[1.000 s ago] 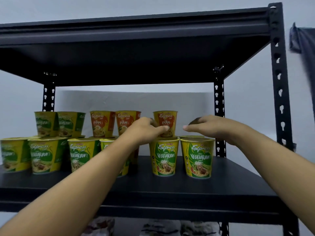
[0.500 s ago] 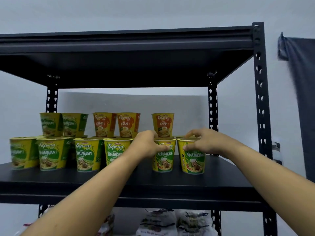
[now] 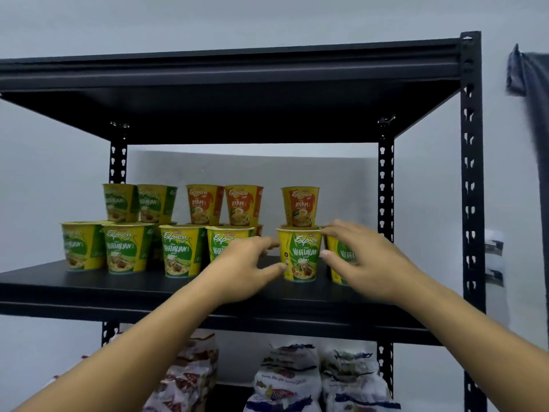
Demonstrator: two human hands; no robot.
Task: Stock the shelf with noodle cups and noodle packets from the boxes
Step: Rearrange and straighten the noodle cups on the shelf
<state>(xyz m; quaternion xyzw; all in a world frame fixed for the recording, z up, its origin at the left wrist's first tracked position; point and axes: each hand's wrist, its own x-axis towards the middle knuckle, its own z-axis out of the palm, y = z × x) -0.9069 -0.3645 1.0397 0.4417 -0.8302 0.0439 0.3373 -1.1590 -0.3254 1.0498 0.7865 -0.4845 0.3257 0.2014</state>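
Observation:
A black metal shelf (image 3: 89, 282) holds several yellow-green Vegetarian noodle cups in a front row, with more cups stacked behind, some of them orange Ayam cups (image 3: 205, 205). My left hand (image 3: 246, 263) hovers just left of one Vegetarian cup (image 3: 301, 254), fingers loosely spread and thumb tip touching its lower side. My right hand (image 3: 365, 257) is in front of the rightmost cup (image 3: 341, 257) and hides most of it. Its fingers are relaxed, and its forefinger and thumb reach to the right side of the Vegetarian cup that my left thumb touches.
An upper shelf board (image 3: 237, 69) hangs low over the cups. The right front post (image 3: 471, 203) stands close to my right arm. Noodle packets (image 3: 285, 379) are piled on the level below. A dark cloth (image 3: 531, 84) hangs on the wall at right.
Both hands have let go of the tops of the two right-hand front cups and drawn back toward me. My view has shifted back and lower, and the packets below now show.

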